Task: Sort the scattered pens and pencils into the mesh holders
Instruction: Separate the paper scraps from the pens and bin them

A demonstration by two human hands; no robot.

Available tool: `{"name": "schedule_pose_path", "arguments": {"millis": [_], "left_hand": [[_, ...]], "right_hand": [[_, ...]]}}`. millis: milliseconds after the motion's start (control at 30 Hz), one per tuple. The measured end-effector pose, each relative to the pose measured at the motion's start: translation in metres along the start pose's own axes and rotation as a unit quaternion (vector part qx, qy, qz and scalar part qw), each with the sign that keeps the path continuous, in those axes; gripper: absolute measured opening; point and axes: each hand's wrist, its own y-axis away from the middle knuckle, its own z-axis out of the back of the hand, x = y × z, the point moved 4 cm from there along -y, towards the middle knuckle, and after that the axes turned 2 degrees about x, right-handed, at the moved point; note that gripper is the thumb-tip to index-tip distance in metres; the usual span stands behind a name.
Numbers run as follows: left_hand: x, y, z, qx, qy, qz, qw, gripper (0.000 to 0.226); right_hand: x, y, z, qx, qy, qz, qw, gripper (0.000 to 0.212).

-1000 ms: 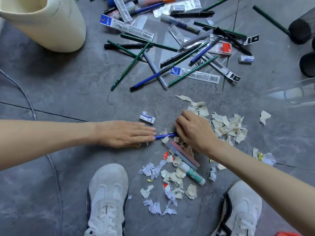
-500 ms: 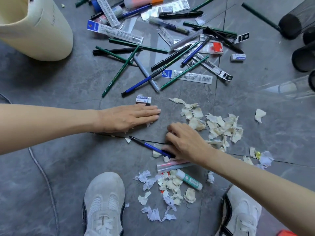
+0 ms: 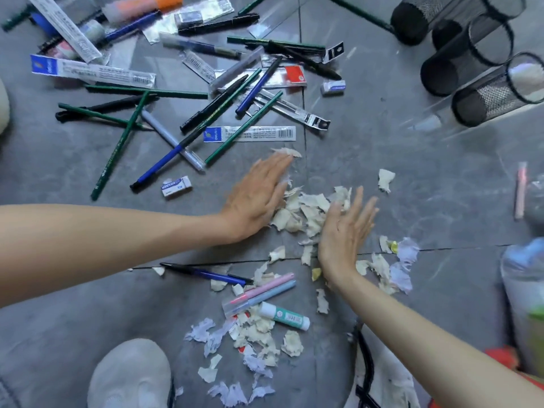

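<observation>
The floor [image 3: 412,178] is grey stone-look tile, smooth, with a soft sheen that throws pale reflections near its far right corner, where the mesh holders [image 3: 459,69] are matt black wire mesh. The torn scraps [image 3: 306,213] at the floor's middle are matt paper with rough, ragged edges, while the packet [image 3: 250,134] toward the far edge is glossy clear plastic film. The green pencils [image 3: 119,145] have a smooth lacquered coat, the blue pen [image 3: 160,165] is shiny plastic, and the shoe [image 3: 129,375] at the near edge looks like soft matt cloth.
</observation>
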Motion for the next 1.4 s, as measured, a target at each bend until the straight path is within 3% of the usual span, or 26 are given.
{"name": "schedule_pose_path", "arguments": {"millis": [133, 200, 300, 433, 567, 633, 667, 733, 800, 900, 967, 1100, 1233, 1300, 1400], "left_hand": [[-0.023, -0.003, -0.015, 0.084, 0.132, -0.01, 0.988, 0.052], [-0.028, -0.002, -0.006, 0.071, 0.157, -0.023, 0.985, 0.049], [-0.021, -0.021, 0.015, -0.002, 0.064, -0.035, 0.997, 0.044], [-0.011, -0.051, 0.015, 0.056, -0.03, -0.038, 0.997, 0.041], [-0.02, -0.03, -0.014, 0.187, -0.042, -0.117, 0.974, 0.058], [-0.021, -0.019, -0.019, 0.214, -0.01, -0.123, 0.969, 0.062], [-0.019, -0.016, -0.016, 0.218, 0.01, -0.116, 0.969, 0.062], [-0.015, -0.014, -0.006, 0.199, 0.004, -0.131, 0.971, 0.062], [-0.011, -0.012, 0.002, 0.173, -0.049, -0.157, 0.971, 0.064], [-0.002, -0.002, 0.003, 0.169, -0.086, -0.116, 0.975, 0.068], [0.001, 0.008, -0.001, 0.173, -0.088, -0.094, 0.976, 0.069], [0.0, 0.025, -0.002, 0.191, -0.047, -0.069, 0.978, 0.073], [-0.002, 0.029, 0.0, 0.211, 0.009, -0.054, 0.976, 0.07], [-0.001, 0.027, 0.006, 0.173, 0.018, -0.044, 0.984, 0.068], [0.001, 0.025, 0.016, 0.09, 0.013, -0.034, 0.995, 0.067]], "right_hand": [[0.038, 0.022, -0.015, 0.109, -0.138, 0.17, 0.97, 0.05], [0.041, 0.014, 0.001, 0.087, -0.125, 0.235, 0.96, 0.052], [0.018, -0.04, 0.036, 0.006, -0.032, 0.215, 0.976, 0.054], [-0.013, -0.083, 0.042, 0.065, 0.037, 0.093, 0.993, 0.056], [0.0, -0.037, 0.016, 0.164, 0.068, 0.233, 0.956, 0.068], [0.003, -0.013, 0.016, 0.215, 0.046, 0.292, 0.931, 0.065], [0.002, -0.009, 0.021, 0.202, 0.046, 0.304, 0.93, 0.062], [-0.009, -0.015, 0.04, 0.084, 0.066, 0.25, 0.962, 0.059], [-0.032, -0.025, 0.057, -0.042, 0.09, 0.075, 0.992, 0.06], [-0.063, -0.018, 0.057, -0.087, 0.073, -0.179, 0.977, 0.061], [-0.072, -0.002, 0.047, -0.098, 0.049, -0.24, 0.964, 0.059], [-0.05, 0.017, 0.013, -0.077, 0.046, -0.146, 0.985, 0.054], [0.016, 0.016, -0.015, 0.005, -0.097, 0.062, 0.993, 0.059], [0.034, 0.014, -0.015, 0.004, -0.11, 0.118, 0.987, 0.063], [0.026, 0.006, -0.001, -0.025, -0.042, 0.13, 0.99, 0.062]]}}
